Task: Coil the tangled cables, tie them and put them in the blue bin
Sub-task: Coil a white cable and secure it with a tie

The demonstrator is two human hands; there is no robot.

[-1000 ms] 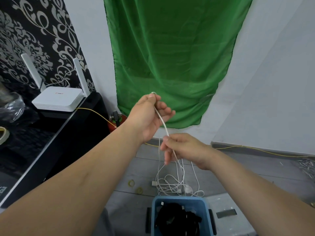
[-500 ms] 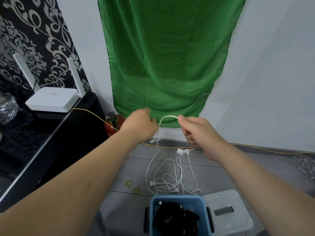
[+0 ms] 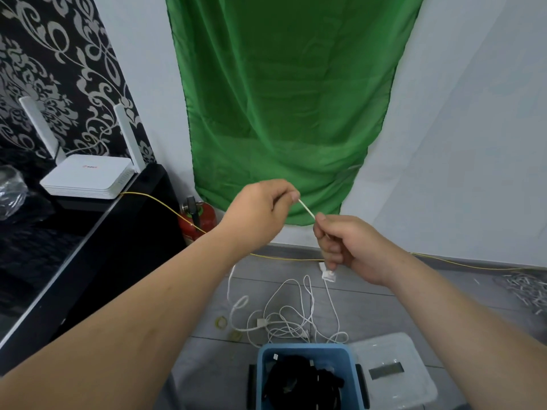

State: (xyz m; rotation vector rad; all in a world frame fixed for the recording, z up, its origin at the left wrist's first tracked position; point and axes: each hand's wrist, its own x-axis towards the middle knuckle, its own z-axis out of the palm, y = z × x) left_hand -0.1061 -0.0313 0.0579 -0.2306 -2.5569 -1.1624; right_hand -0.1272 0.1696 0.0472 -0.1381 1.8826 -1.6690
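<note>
My left hand [image 3: 260, 208] and my right hand [image 3: 352, 247] pinch a thin white cable [image 3: 307, 209], a short taut stretch running between them at chest height. A white plug [image 3: 328, 274] dangles just under my right hand. From both hands the cable drops to a tangled white heap [image 3: 284, 321] on the grey floor. The blue bin [image 3: 263, 377] stands at the bottom centre, right below the heap, with dark coiled cables [image 3: 302, 386] inside it.
A clear plastic lid [image 3: 393, 371] lies right of the bin. A black cabinet [image 3: 88, 247] with a white router [image 3: 85, 176] fills the left. A red extinguisher [image 3: 196, 220] stands by the wall, a yellow wire [image 3: 284, 258] runs along it, and rubber bands [image 3: 221, 322] lie on the floor.
My left hand came down from its raised position, then rose slightly. My right hand moved up and right; the cable's loop between my hands is now pulled into a short straight stretch.
</note>
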